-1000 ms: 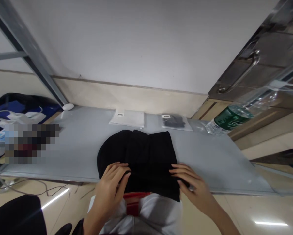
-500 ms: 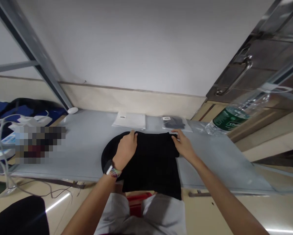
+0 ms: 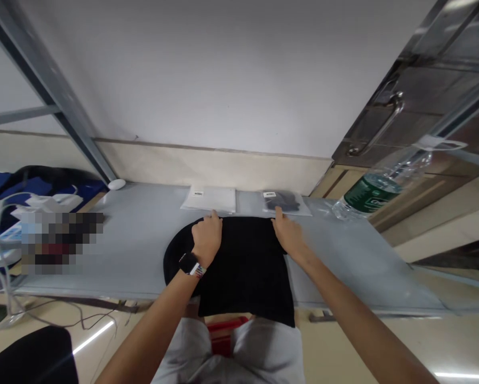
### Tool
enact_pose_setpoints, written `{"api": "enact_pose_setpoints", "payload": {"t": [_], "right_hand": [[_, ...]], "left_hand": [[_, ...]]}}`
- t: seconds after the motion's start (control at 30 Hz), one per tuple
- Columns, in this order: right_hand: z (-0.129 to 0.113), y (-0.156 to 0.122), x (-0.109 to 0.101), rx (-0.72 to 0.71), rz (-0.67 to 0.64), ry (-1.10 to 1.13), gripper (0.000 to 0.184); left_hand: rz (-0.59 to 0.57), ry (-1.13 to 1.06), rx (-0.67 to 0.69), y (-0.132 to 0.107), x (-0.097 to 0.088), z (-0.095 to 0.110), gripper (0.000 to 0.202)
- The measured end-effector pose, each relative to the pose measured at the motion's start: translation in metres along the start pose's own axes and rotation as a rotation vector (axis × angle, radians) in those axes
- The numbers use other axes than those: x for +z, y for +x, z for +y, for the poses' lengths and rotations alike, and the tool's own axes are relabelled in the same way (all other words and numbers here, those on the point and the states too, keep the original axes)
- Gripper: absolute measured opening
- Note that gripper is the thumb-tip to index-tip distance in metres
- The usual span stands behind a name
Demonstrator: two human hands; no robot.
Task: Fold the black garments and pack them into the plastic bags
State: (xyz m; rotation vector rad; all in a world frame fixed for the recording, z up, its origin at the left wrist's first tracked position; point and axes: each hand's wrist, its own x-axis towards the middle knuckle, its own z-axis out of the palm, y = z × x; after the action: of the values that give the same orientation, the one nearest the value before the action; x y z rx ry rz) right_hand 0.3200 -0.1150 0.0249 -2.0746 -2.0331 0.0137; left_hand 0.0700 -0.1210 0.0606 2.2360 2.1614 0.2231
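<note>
Black cloth point(image 3: 249, 272) lies between and under both hands point(image 3: 207, 234) point(image 3: 288, 234).

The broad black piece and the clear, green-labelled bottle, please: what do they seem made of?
Broad black piece: apparently matte fabric, fibre unclear; it lies limp, without shine. Clear, green-labelled bottle: glossy, probably plastic; see-through, with highlights.
</note>
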Motion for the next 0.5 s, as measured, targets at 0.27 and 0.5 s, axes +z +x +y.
{"api": "enact_pose_setpoints", "payload": {"t": [0.27,0.5], "right_hand": [[0.017,-0.061,-0.03,-0.548,0.081,0.256,0.047],[0.042,-0.056,-0.006,-0.555,-0.009,0.332,0.048]], "left_hand": [[0.16,-0.215,0.867,-0.033,-0.007,-0.058,0.039],[0.079,-0.245,0.837,-0.024,0.004,-0.071,0.052]]}}
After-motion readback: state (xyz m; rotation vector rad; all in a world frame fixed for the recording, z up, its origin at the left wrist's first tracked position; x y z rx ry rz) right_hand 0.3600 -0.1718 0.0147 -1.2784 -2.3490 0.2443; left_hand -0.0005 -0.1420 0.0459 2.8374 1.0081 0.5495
